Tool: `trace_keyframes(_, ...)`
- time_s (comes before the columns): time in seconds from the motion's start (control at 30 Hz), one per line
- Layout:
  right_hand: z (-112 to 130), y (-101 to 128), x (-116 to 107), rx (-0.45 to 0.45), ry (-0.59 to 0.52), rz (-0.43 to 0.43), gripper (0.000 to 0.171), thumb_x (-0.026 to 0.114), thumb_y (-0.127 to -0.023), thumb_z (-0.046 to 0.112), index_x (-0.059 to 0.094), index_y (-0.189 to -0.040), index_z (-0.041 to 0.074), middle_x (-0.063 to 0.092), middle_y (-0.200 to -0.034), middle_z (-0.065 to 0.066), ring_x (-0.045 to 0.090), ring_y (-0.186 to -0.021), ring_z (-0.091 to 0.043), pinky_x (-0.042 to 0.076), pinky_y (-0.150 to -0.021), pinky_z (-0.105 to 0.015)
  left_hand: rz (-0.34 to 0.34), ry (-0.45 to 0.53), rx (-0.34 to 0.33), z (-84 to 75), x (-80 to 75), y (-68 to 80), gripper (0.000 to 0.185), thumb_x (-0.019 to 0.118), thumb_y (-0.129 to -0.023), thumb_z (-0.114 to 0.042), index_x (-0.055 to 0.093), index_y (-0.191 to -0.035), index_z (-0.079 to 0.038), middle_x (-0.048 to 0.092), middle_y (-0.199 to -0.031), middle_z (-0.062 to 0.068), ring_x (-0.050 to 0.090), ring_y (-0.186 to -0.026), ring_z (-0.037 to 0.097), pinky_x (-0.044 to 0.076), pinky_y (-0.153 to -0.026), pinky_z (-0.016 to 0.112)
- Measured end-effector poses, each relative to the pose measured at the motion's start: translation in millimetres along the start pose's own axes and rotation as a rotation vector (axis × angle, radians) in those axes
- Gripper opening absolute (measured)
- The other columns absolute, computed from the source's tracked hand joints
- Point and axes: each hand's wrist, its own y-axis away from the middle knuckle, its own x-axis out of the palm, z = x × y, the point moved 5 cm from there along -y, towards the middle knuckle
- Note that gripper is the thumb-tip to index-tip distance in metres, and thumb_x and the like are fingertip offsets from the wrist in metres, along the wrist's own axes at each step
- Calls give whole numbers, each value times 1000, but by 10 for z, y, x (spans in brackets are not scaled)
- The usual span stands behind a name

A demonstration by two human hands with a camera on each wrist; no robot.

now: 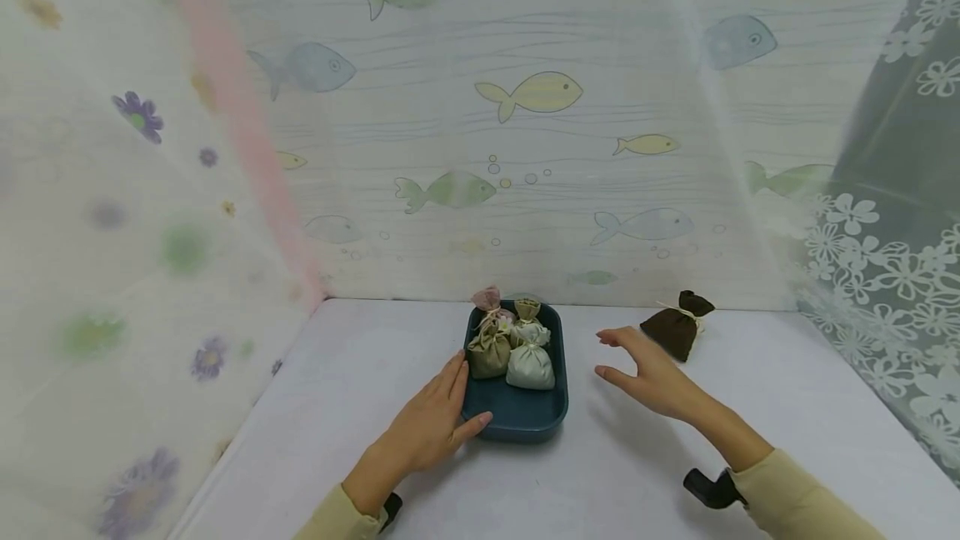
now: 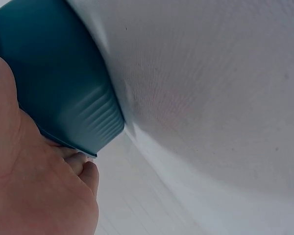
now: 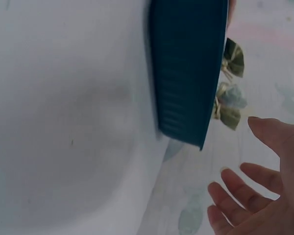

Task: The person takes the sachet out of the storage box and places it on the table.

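A dark blue rectangular tray (image 1: 517, 417) stands on the table, with several small drawstring pouches in its far part. Among them are an olive pouch (image 1: 489, 357), a shiny white pouch (image 1: 531, 370) and a pink pouch top (image 1: 487, 299), partly hidden behind. My left hand (image 1: 422, 425) rests against the tray's left side, fingers straight along it and thumb at the near rim. To the right of the tray hovers my right hand (image 1: 660, 377), fingers spread and holding nothing. Just beyond it, a dark brown pouch (image 1: 673, 332) tied with a pale cord lies on the table.
The white tabletop (image 1: 360, 357) reaches back to a curtain (image 1: 540, 190) printed with fish. A floral curtain (image 1: 150, 273) hangs along the left, and white lace (image 1: 892, 307) along the right. Black wrist mounts (image 1: 712, 490) show beneath the sleeves.
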Motion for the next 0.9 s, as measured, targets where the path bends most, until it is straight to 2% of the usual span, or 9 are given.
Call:
trace_keyframes(0.33, 113, -128, 162, -20, -24, 18, 50, 74, -97, 23, 57, -139, 2, 61, -133, -17, 59, -123, -36, 50, -99, -59, -4, -3, 4, 15, 11, -9, 97, 28, -102, -72, 16, -162, 4, 7, -171, 19, 14, -157, 30, 26, -123, 47)
trace_keyframes(0.7, 175, -251, 300, -39, -55, 36, 50, 72, -98, 21, 56, -139, -4, 59, -134, -19, 57, -125, -39, 48, -101, -60, 0, -11, 8, 13, 12, -12, 97, 28, -102, -72, 16, -162, 4, 7, -171, 20, 14, -157, 30, 27, -123, 46)
trace_keyframes(0.9, 205, -347, 395, -44, -42, 53, 48, 71, -99, 20, 57, -138, -3, 58, -136, -18, 56, -128, -38, 47, -103, -59, 7, -1, 4, -4, -2, -2, 97, 28, -103, -71, 16, -162, 4, 6, -171, 19, 12, -157, 30, 25, -123, 47)
